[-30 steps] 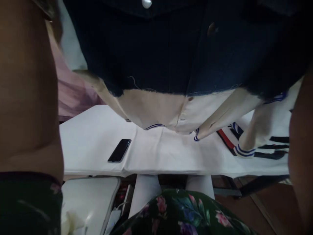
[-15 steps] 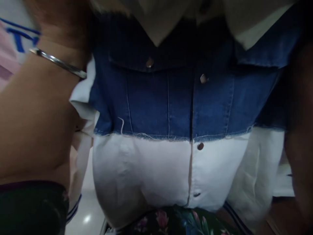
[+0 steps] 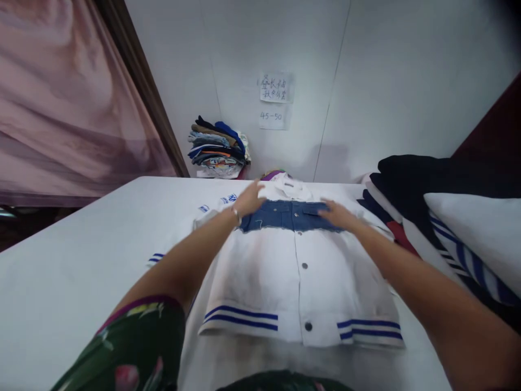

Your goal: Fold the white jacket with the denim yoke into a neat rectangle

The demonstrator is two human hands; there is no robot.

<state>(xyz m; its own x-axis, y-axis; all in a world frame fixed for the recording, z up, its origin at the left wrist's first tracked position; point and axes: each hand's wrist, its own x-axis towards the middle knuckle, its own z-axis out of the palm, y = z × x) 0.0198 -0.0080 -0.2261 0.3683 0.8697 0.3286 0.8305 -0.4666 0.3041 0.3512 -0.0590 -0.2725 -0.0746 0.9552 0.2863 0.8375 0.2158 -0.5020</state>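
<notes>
A white button-front jacket (image 3: 264, 266) lies front up on the white table, collar away from me. Across its chest runs a blue denim panel (image 3: 280, 217), and its hem has dark blue stripes. My left hand (image 3: 249, 201), with a silver bangle at the wrist, rests at the jacket's left shoulder, fingers stretched forward. On the opposite shoulder is my right hand (image 3: 338, 213), its fingers apart over the denim. Neither hand grips any cloth that I can make out. The left sleeve with blue lettering lies out to the side; my right forearm partly hides the other sleeve.
Folded clothes (image 3: 220, 149) are stacked at the table's far edge. A large heap of dark and white garments (image 3: 459, 217) stands along the right. Handwritten paper signs (image 3: 274, 100) hang on the wall (image 3: 366, 81). A pink curtain (image 3: 73, 98) covers the left side.
The jacket filled the view close up, hanging before me; now it lies flat on the table. Both hands have come into view on its shoulders, and the camera looks further ahead.
</notes>
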